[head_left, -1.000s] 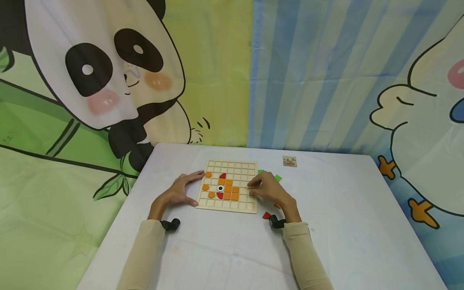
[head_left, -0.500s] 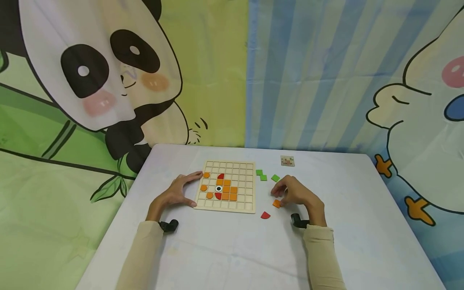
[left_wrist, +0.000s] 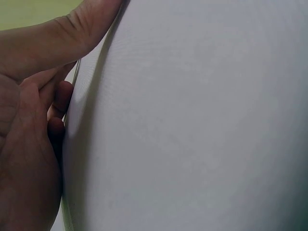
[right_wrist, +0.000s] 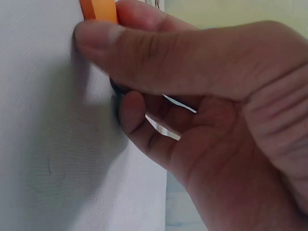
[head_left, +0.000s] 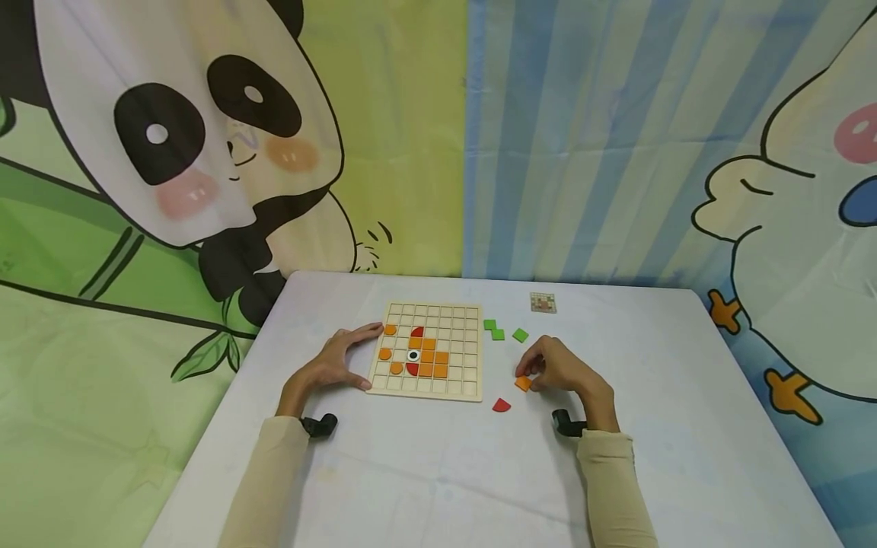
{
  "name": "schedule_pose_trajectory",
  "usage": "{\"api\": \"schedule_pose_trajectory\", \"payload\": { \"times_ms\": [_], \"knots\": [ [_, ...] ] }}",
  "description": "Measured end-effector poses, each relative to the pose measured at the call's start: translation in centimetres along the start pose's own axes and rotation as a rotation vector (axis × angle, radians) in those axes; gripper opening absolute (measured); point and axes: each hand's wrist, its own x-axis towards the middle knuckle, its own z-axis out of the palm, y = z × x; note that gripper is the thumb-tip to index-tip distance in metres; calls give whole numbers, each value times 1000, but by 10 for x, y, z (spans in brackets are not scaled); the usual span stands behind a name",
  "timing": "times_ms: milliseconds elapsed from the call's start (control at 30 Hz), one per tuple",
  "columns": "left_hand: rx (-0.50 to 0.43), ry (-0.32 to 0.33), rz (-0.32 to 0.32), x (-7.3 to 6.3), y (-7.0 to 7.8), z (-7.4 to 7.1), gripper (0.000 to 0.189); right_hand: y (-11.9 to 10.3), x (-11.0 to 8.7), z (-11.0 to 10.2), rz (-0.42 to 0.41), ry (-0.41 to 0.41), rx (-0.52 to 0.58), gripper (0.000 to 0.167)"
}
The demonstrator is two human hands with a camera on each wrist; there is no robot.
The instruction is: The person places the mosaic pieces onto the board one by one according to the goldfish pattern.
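Note:
My right hand [head_left: 562, 365] pinches an orange square tile [head_left: 524, 383] between thumb and fingertips, right of the board. In the right wrist view the orange tile [right_wrist: 102, 10] shows between thumb and forefinger, close to the white tabletop. My left hand [head_left: 334, 362] rests against the left edge of a wooden grid board [head_left: 457, 318], thumb and fingers spread and touching it. On the board lie several orange squares [head_left: 441, 371], three orange discs [head_left: 385, 355], a white eye piece [head_left: 413, 355] and two red quarter-round pieces [head_left: 417, 332]. In the left wrist view the board is barely visible.
Three green tiles [head_left: 498, 335] lie right of the board. A red quarter-round piece [head_left: 502, 406] sits near its lower right corner. Farther back is a small patterned card [head_left: 543, 303]. A printed curtain [head_left: 384, 137] hangs behind the white table [head_left: 438, 472].
My right hand has left the board's right side, moved right to the loose orange tile and taken hold of it. My left hand has stayed at the board's left edge.

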Motion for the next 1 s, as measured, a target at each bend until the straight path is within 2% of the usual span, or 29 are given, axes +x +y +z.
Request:
{"api": "schedule_pose_trajectory", "payload": {
  "times_ms": [133, 300, 467, 667, 1000],
  "knots": [
    [-21, 1, 1, 0, 1, -1, 122, 0, 1, 1, 11, 20, -27, 28],
    [-24, 1, -1, 0, 3, -1, 121, -2, 2, 4, 26, 89, -48, 25],
    [6, 6, 7, -1, 2, 0, 120, -3, 6, 9, -29, 128, -48, 23],
    [0, 13, 12, -1, 3, -1, 120, -6, 15, 15, -74, 180, -49, 22],
    [11, 13, 33, -1, 1, -1, 121, -10, 25, 28, -119, 199, -28, 21]
  ]
}}
